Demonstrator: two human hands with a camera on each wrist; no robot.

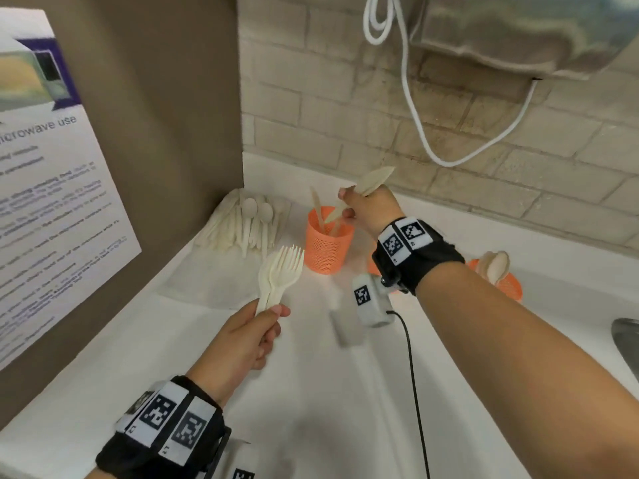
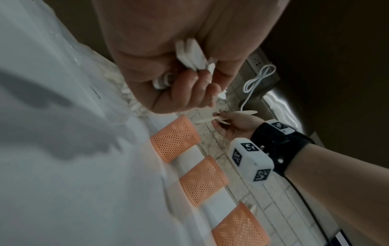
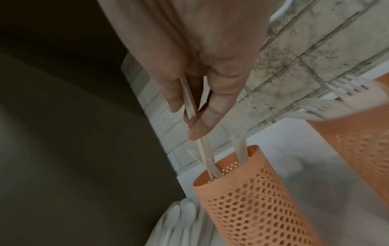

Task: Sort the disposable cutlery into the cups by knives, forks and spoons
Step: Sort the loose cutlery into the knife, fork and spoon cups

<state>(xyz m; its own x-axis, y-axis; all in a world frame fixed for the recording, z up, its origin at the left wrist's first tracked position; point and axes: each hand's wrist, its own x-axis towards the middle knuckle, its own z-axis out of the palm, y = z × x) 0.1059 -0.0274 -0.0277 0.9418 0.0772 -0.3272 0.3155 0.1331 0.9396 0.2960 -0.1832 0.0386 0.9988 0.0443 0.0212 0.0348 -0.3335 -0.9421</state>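
Note:
My left hand [image 1: 273, 316] grips several cream plastic forks [image 1: 281, 271] by their handles, tines up, above the white counter. My right hand [image 1: 347, 202] pinches a few knives [image 1: 371, 183], whose lower ends dip into the leftmost orange mesh cup [image 1: 326, 247]. Another knife [image 1: 316, 205] stands in that cup. In the right wrist view my fingers [image 3: 195, 123] pinch the knives [image 3: 189, 106] over the cup [image 3: 252, 199]. The middle cup [image 3: 357, 149] holds forks [image 3: 336, 101]. Spoons [image 1: 498, 266] stand in the right cup [image 1: 511, 288]. Unsorted cutlery [image 1: 245, 223] lies piled in the corner.
A brown side wall with a microwave-use poster [image 1: 52, 202] closes the left. Tiled wall stands behind the cups, with a white cable [image 1: 415, 115] hanging from a steel fixture [image 1: 518, 32]. A sink rim [image 1: 626, 337] shows at the right edge.

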